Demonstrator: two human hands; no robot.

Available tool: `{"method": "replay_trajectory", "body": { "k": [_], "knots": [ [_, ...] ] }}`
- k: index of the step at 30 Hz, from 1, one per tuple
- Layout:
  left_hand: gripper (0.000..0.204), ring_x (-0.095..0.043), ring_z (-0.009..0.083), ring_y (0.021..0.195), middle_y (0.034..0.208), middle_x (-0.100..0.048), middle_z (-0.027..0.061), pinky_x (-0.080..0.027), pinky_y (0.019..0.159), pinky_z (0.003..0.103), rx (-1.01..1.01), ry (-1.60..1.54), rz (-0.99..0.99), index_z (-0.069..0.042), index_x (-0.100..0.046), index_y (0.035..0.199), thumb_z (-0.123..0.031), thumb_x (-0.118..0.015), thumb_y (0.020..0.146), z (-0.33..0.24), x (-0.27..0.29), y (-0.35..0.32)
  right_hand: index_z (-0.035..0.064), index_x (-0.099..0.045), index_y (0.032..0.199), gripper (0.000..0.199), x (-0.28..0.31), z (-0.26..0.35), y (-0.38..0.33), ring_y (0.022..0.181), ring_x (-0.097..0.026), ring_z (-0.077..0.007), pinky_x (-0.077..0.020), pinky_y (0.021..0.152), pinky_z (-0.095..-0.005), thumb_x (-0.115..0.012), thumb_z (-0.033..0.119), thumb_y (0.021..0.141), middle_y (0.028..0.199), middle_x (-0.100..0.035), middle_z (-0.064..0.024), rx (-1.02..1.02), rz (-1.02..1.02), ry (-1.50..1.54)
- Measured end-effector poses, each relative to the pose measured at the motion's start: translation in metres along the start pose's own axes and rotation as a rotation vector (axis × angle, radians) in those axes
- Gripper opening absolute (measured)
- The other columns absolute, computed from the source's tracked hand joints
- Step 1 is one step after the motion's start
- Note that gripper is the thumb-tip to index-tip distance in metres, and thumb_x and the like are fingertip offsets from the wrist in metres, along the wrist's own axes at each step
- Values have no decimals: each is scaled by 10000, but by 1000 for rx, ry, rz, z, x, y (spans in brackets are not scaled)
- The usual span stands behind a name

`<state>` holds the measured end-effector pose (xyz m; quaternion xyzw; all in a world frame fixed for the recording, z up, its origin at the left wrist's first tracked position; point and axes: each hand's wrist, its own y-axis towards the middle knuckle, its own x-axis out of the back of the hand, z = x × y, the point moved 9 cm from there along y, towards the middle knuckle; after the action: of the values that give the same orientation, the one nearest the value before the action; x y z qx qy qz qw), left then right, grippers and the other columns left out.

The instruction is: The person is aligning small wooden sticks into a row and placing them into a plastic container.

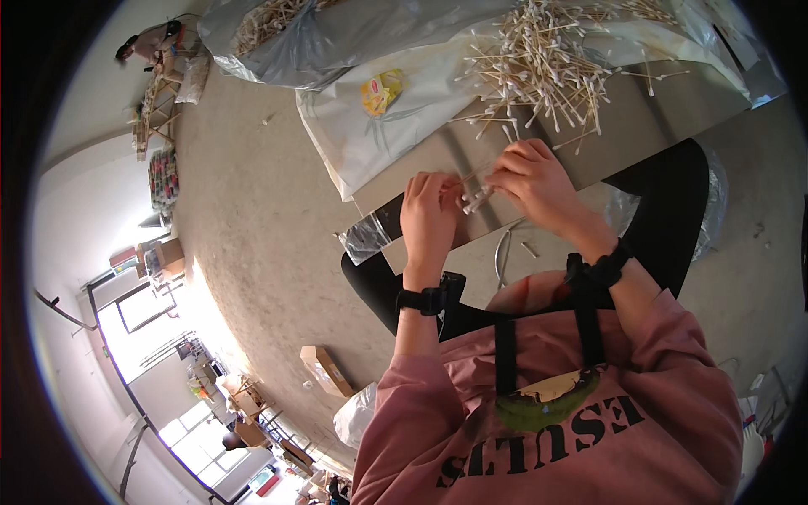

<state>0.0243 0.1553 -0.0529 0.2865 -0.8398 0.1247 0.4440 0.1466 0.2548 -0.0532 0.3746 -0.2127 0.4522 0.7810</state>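
Both my hands are close together over the near edge of the table, a few cotton swabs (478, 200) between them. My left hand (427, 215) is closed, its thumb and fingertips pinching around the swab sticks. From the right, my right hand (537, 187) pinches the same small bunch, white tips showing below its fingers. Just beyond my right hand lies a large loose pile of cotton swabs (547, 63) with wooden sticks and white ends. Several stray swabs lie at the pile's near side. My fingers partly hide the bunch.
A white plastic sheet (337, 139) covers part of the metal-grey table (699, 105), with a yellow packet (382, 92) on it. Behind is a grey plastic bag (278, 50) holding more swabs. A cardboard box (326, 370) stands on the floor at lower left. Another person (151, 42) is far left.
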Motion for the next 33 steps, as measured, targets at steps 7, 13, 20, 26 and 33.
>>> {"method": "replay_trajectory", "body": {
  "k": [7, 13, 20, 26, 33],
  "knots": [
    [297, -591, 317, 1037, 1111, -615, 159, -463, 931, 419, 92, -48, -300, -12, -601, 1172, -6, -600, 875, -14, 22, -9, 103, -665, 1138, 414, 43, -25, 2, 1155, -543, -285, -418, 1006, -408, -671, -10, 740, 1170, -612, -69, -206, -229, 113],
    [669, -286, 429, 1416, 1498, -329, 278, -242, 1161, 505, -79, 144, -91, 82, -309, 1443, -201, -617, 921, -74, -52, -27, 112, -691, 1111, 393, 44, -40, -3, 1179, -530, -303, -430, 1009, -416, -618, -46, 757, 1219, -593, -75, -201, -173, -13],
    [875, -172, 408, 1476, 1557, -224, 286, -182, 1192, 497, -73, 354, -2, 106, -216, 1483, -494, -550, 940, -65, -81, -21, 112, -717, 1096, 388, 35, -34, -1, 1190, -513, -276, -428, 1012, -406, -649, 12, 728, 1214, -592, -53, -185, -104, -247],
    [925, -196, 403, 1470, 1558, -234, 283, -189, 1190, 494, -176, 379, 19, 106, -213, 1486, -534, -565, 918, -53, -68, -1, 109, -717, 1090, 376, 43, -40, -2, 1138, -535, -249, -427, 1001, -397, -639, 6, 738, 1167, -603, -43, -204, -150, -255],
    [952, -183, 404, 1474, 1566, -215, 276, -177, 1192, 501, -124, 394, 63, 99, -213, 1491, -577, -546, 909, -64, -79, -40, 160, -721, 1132, 419, 31, -37, -1, 1093, -545, -230, -430, 995, -382, -627, -3, 758, 1116, -603, -33, -212, -64, -262]
  ]
}}
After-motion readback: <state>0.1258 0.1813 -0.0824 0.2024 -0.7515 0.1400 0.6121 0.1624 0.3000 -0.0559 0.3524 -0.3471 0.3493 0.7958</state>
